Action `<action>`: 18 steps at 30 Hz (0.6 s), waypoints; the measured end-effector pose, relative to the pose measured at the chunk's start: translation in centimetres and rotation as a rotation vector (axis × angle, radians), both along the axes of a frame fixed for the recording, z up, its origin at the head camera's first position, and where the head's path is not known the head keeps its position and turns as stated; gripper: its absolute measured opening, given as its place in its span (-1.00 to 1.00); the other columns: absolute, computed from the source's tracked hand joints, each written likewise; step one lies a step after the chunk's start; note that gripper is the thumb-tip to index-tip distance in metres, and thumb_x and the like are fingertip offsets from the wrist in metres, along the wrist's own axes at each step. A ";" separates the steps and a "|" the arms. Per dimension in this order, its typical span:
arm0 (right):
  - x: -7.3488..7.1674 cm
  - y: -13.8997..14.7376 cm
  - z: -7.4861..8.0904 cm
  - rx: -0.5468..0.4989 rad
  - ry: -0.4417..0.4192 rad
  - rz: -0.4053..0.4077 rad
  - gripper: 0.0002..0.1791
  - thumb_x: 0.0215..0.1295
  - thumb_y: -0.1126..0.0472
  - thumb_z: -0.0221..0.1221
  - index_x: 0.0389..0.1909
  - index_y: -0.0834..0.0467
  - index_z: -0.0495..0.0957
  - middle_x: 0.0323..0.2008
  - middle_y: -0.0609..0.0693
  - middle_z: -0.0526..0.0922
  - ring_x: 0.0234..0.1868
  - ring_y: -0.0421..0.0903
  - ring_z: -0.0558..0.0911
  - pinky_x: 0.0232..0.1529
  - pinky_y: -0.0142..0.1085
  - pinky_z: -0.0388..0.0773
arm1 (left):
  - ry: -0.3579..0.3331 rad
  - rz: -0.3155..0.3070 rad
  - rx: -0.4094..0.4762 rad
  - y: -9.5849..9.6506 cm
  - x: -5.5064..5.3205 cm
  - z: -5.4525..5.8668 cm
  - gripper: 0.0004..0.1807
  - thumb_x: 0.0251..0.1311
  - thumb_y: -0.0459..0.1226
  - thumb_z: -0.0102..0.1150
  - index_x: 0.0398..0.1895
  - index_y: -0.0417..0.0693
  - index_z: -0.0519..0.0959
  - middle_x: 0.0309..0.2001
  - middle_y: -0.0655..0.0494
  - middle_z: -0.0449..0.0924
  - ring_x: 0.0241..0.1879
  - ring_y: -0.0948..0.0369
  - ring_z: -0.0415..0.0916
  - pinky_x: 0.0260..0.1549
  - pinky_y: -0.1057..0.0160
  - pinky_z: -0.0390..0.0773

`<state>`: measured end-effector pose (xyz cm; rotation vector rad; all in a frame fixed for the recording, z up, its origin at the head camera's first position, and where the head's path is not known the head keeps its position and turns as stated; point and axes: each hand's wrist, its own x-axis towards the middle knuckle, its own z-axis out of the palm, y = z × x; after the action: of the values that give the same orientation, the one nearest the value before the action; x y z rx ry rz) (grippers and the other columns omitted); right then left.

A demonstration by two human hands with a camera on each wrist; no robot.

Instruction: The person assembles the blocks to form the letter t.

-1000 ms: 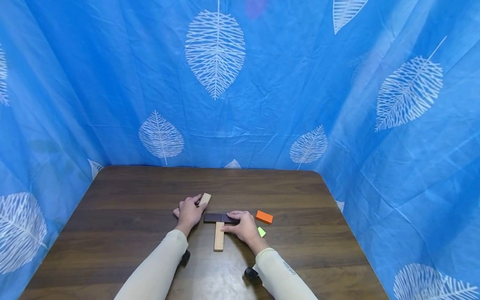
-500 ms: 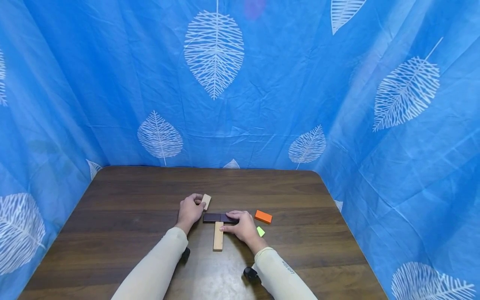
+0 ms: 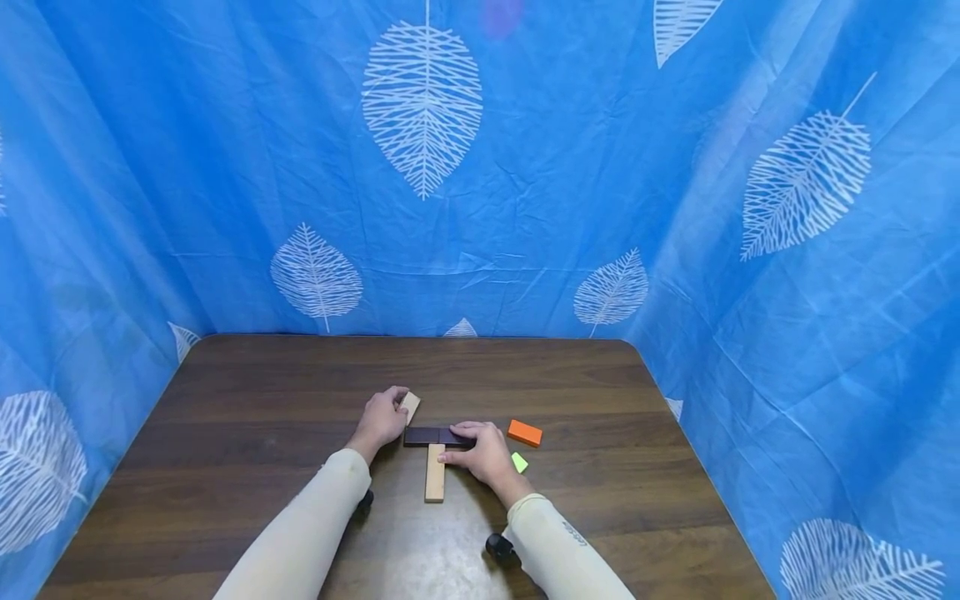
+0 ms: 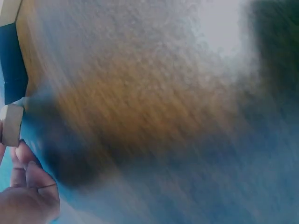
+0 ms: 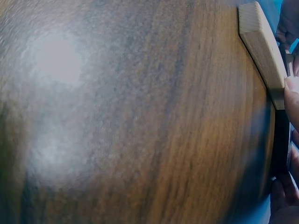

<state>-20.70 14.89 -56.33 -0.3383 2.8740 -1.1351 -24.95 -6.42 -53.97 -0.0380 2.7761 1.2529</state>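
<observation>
In the head view my left hand (image 3: 381,421) pinches a small pale wooden block (image 3: 410,405) between thumb and fingers, tilted, just behind the left end of a dark row. That row is two dark blocks (image 3: 422,437) laid end to end. A longer pale wooden block (image 3: 435,475) meets the row's near side at the middle, making a T. My right hand (image 3: 487,454) holds the right dark block, fingers over its far side, while the thumb touches the long pale block. In the left wrist view the pinched block (image 4: 12,126) is close to the dark row's end.
An orange block (image 3: 525,432) lies right of my right hand, with a small lime-green piece (image 3: 520,462) nearer, close to the wrist. The brown wooden table (image 3: 285,367) is backed by a blue curtain (image 3: 525,167) with white leaf prints.
My left hand has brought the small pale block slightly nearer the dark row's left end, and its fingers have drawn in around it. The right hand has stayed in place.
</observation>
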 end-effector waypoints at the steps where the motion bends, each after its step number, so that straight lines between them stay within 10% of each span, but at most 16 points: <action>1: 0.0 0.0 0.0 0.003 0.003 0.003 -0.35 -0.05 -0.06 0.58 0.07 0.16 0.72 0.05 -0.01 0.70 0.16 0.12 0.54 0.26 0.01 0.33 | -0.001 -0.006 -0.004 0.0 0.0 0.0 -0.55 0.36 -0.42 0.06 0.31 -0.28 0.46 0.04 -0.22 0.56 0.13 -0.12 0.43 0.17 -0.11 0.38; 8: -0.1 0.0 0.0 0.014 -0.015 0.007 -0.34 -0.04 -0.09 0.56 0.09 0.13 0.71 0.08 -0.02 0.69 0.19 0.10 0.53 0.27 0.01 0.33 | 0.018 -0.064 -0.032 -0.5 0.1 -0.1 -0.54 0.36 -0.44 0.05 0.33 -0.25 0.45 0.05 -0.28 0.51 0.12 -0.15 0.41 0.11 -0.12 0.41; 18: -0.2 -0.1 0.0 0.023 -0.026 -0.005 -0.35 -0.03 -0.07 0.56 0.09 0.12 0.71 0.07 -0.02 0.69 0.18 0.08 0.54 0.27 -0.01 0.32 | 0.012 0.072 0.146 -0.3 -0.4 -0.2 -0.47 0.29 -0.30 0.34 0.31 -0.13 0.47 -0.11 -0.06 0.58 -0.04 -0.04 0.50 0.04 -0.11 0.43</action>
<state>-20.89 14.81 -56.29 -0.3125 2.8644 -1.0983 -25.31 -6.74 -54.15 -0.1210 2.7072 1.4750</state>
